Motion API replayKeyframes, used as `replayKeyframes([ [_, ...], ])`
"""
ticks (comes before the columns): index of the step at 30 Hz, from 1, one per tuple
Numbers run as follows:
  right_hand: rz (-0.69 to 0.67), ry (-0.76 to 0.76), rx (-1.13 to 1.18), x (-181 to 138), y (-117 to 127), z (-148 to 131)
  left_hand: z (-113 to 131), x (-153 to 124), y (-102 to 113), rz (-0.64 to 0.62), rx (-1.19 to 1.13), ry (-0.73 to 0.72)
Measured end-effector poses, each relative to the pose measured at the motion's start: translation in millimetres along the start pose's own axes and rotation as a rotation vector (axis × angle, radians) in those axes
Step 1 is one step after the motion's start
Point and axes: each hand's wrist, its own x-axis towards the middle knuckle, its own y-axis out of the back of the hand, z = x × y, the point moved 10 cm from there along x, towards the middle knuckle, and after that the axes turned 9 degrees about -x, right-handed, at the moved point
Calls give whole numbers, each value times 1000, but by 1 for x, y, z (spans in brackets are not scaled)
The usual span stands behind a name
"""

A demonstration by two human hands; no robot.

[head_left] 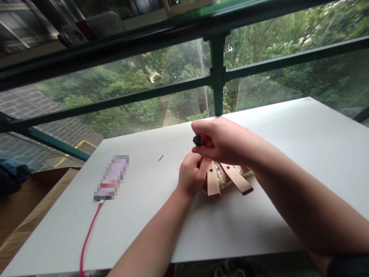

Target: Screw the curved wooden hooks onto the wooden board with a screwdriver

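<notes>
My right hand (220,140) is closed in a fist around a small tool with a black and red handle (199,141), held above the table. Just below it, my left hand (190,174) is closed on the top of some light wooden pieces (213,184). Two flat wooden slats with small holes stick out toward me; the second slat (236,179) lies to the right. Clear plastic wrap shows between them. What the tool's tip touches is hidden by my hands.
The white table (144,223) stands against a green-framed window (217,77) with trees outside. A blurred-out phone (112,177) on a red cable (88,234) lies at left. A small dark screw (160,157) lies near the middle. Cardboard boxes (34,204) sit at far left.
</notes>
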Motion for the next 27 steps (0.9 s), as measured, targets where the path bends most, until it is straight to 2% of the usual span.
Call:
replayKeyframes([
  [6,-26,5,16,0,-3,3,-4,2,4,32,8,15],
  [10,-118,93,150,-4,-5,-3,-5,3,3,10,-9,20],
  [13,-145,87,216,-5,-5,-2,-2,3,2,2,-22,1],
  [27,-54,-16,13,-1,2,3,9,2,0,6,3,-60],
])
